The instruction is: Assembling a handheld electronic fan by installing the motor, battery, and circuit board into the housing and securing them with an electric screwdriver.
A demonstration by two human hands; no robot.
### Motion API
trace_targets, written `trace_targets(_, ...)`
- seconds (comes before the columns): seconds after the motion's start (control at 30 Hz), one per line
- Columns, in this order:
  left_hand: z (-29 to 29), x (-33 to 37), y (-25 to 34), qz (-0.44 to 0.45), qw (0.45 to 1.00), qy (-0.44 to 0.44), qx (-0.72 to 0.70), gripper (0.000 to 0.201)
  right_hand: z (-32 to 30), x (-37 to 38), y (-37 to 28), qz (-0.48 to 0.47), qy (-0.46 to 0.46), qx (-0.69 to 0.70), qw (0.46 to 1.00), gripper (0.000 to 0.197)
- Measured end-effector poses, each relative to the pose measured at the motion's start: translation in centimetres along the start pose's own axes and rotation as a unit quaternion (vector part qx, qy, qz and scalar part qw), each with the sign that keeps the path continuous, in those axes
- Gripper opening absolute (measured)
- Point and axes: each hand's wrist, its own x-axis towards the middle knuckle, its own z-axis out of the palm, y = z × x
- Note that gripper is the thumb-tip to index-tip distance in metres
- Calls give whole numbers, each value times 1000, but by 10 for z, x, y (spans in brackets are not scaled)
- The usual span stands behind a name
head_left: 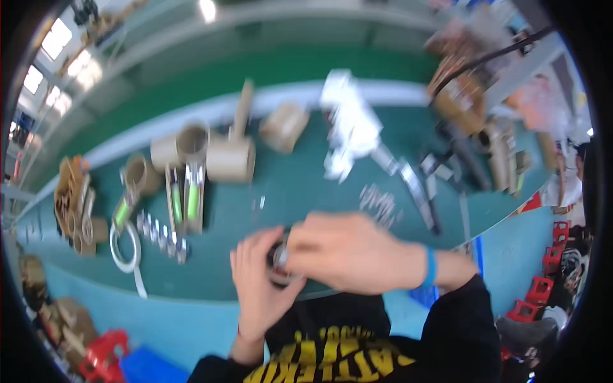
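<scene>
My left hand (257, 271) is wrapped round a short, dark, round object (279, 263) with a shiny middle, near the table's front edge. My right hand (348, 252), a blue band at its wrist, reaches over it from the right. Its fingers are bent together at the object's open face, and what they pinch is hidden and blurred. Just beyond the hands, small clear bits (259, 203) lie on the green table (300, 185). To the left runs a row of small shiny metal parts (163, 237), beside a white ring of strip (126, 250) with a loose tail.
Cardboard tubes (231, 160) stand and lie at the back left, with narrow holders with bright green pieces (193, 201) before them. A crumpled white sheet (350, 118), a long metal-and-black tool (418, 195) and loose thin pieces (380, 204) lie right of centre. Red stools (539, 290) stand beyond the right edge.
</scene>
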Motion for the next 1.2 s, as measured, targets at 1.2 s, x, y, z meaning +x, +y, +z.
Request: trace_targets(1.2,-30,6,21,13,999,-23,44,14,84,-35,-26,237,329,176,897,22)
